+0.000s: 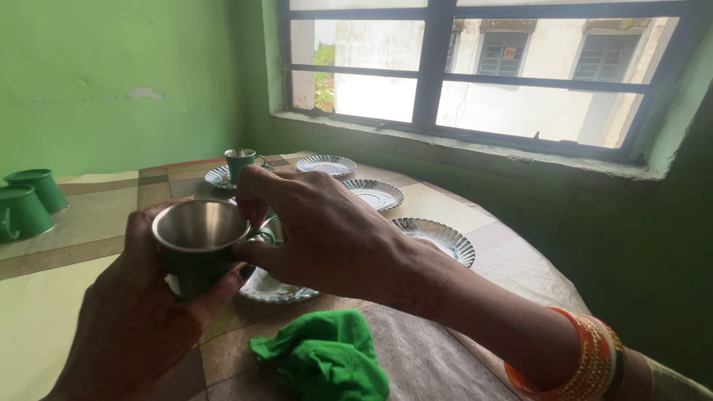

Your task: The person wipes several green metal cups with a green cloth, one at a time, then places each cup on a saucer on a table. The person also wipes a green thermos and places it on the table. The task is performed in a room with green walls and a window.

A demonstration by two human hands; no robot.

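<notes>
You hold a steel-lined green cup (199, 241) in both hands above the worktop (445, 356).

Your left hand (141, 312) has its fingers (223, 286) wrapped under and around the cup; your right hand (327, 234) pinches its rim and handle side with narrow fingers (256, 252). Just beneath the cup sits a fluted steel saucer (271, 288). Near the cup, towards you, lies a crumpled green cloth (327, 360). Beyond the cup stand three more saucers (375, 194) and another cup on a saucer (239, 163). Well apart from the cup, at the far left edge, rest two upturned green cups (26, 204).
</notes>
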